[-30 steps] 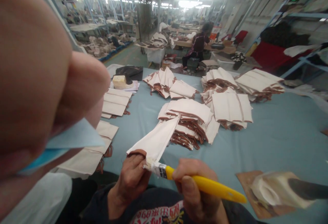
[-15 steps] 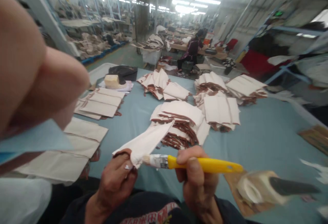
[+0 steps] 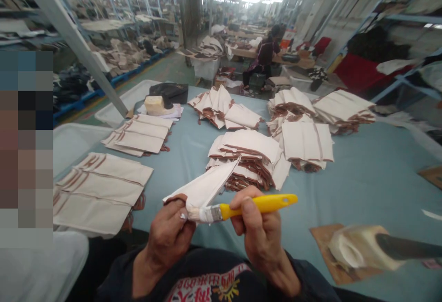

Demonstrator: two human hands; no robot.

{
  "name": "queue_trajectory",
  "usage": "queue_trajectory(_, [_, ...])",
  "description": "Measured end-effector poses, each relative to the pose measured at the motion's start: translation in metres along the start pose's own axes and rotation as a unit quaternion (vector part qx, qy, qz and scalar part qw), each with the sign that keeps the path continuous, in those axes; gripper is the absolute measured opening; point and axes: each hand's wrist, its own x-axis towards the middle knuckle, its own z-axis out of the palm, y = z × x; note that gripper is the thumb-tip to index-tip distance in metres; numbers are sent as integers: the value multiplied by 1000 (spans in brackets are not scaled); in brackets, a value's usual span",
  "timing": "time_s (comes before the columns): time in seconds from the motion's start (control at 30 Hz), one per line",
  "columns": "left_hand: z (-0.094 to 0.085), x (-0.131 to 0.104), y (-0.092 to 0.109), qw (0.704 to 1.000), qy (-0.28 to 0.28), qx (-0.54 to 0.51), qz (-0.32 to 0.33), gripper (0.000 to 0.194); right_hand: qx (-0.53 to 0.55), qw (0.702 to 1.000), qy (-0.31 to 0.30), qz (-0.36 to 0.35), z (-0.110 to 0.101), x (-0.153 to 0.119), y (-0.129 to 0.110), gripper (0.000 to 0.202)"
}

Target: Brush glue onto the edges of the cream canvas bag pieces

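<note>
My left hand (image 3: 169, 233) pinches the near end of a white fabric piece (image 3: 203, 184) with a brown edge. The far end of that piece reaches up to the middle stack (image 3: 247, 148) of white pieces with brown edges. A yellow-handled paintbrush (image 3: 267, 204) is gripped in my right hand (image 3: 258, 228). Its bristles, coated in something white, touch the fabric right beside my left fingers. A white smear shows on one left finger. Low on the right, a translucent container (image 3: 366, 249) with a dark handle-like piece lies on a brown board (image 3: 319, 233).
More stacks of white pieces lie at the left (image 3: 100, 191) and far right (image 3: 307, 143) of the blue-green table (image 3: 373, 177). A cream block (image 3: 154, 105) and a black bag (image 3: 171, 92) sit at the back left. Another person (image 3: 264, 58) sits beyond the table.
My right hand has tilted the brush, raising its handle end, and the bristles have come closer to my left fingers. The head view has shifted; a blurred shape at the left is now pixelated.
</note>
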Motion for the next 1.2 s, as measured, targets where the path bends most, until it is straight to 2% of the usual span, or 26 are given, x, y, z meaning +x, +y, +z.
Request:
queue_trajectory(0.1, [-1, -2, -1, 1000, 6, 1, -13, 29, 19, 999, 30, 31, -8, 2, 0, 35])
queue_trajectory(0.17, [-1, -3, -2, 1000, 6, 0, -25, 27, 10, 996, 82, 14, -14, 5, -1, 35])
queue_trajectory(0.23, [-1, -4, -1, 999, 5, -5, -39, 27, -21, 994, 104, -22, -19, 9, 1, 33])
queue_trajectory(0.3, [-3, -3, 0, 999, 3, -8, -52, 27, -79, 992, 72, -70, -22, 11, 7, 28])
queue_trajectory(0.37, [-6, -1, 1, 996, -8, -24, -88, 25, -168, 976, 11, -139, -24, 13, 16, 19])
queue_trajectory(0.47, [-13, 4, 2, 983, -36, -65, -166, 23, -310, 915, -62, -252, -26, 15, 36, 22])
queue_trajectory(0.53, [-16, 5, 2, 973, -59, -91, -202, 24, -364, 883, -84, -286, -25, 17, 50, 24])
queue_trajectory(0.6, [-18, 6, 1, 959, -87, -128, -238, 24, -386, 869, -96, -294, -23, 17, 61, 24])
queue_trajectory(0.77, [-21, 5, -4, 894, -135, -243, -351, 25, -396, 857, -74, -320, -12, 12, 73, 20])
queue_trajectory(0.9, [-23, 7, -11, 867, -144, -292, -377, 25, -394, 858, -68, -322, -5, 14, 72, 20])
queue_trajectory(1.0, [-22, 8, -16, 844, -167, -345, -374, 31, -379, 875, -52, -297, -4, 23, 69, 19])
queue_trajectory(1.07, [-19, 7, -18, 852, -159, -348, -358, 40, -377, 888, -25, -262, -6, 32, 65, 19])
queue_trajectory(1.13, [-15, 5, -18, 894, -124, -277, -330, 41, -374, 897, 3, -234, -10, 41, 60, 20])
queue_trajectory(1.2, [-12, 1, -18, 938, -95, -163, -290, 32, -366, 905, 21, -218, -14, 49, 54, 23])
